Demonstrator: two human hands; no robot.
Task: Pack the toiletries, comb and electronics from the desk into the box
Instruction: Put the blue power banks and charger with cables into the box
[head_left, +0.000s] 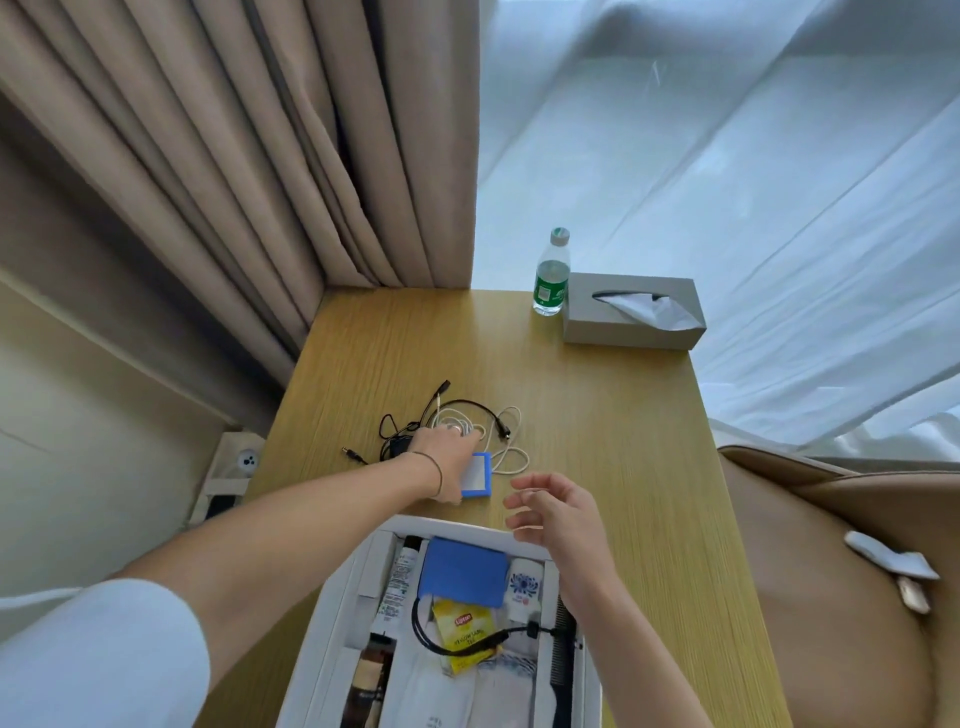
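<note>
A white box (448, 526) lies open at the desk's near edge. It holds a blue pouch (462, 571), a tube (400, 577), a small flowered bottle (524, 582), a yellow tea bag (467, 629), a black cable (447, 649) and a black comb (563, 654). Beyond it on the desk lie a blue-framed white device (479, 477), a white cable (511, 449) and tangled black cables (410, 423). My left hand (441, 457) reaches over the device, its fingers curled down onto the white cable in the tangle. My right hand (556, 512) hovers over the box's far rim, fingers relaxed, holding nothing.
A green-labelled water bottle (551, 275) and a grey tissue box (634, 312) stand at the desk's far right corner. Curtains hang behind and to the left. A wall socket (244, 460) sits left of the desk. A tan chair (831, 571) is on the right.
</note>
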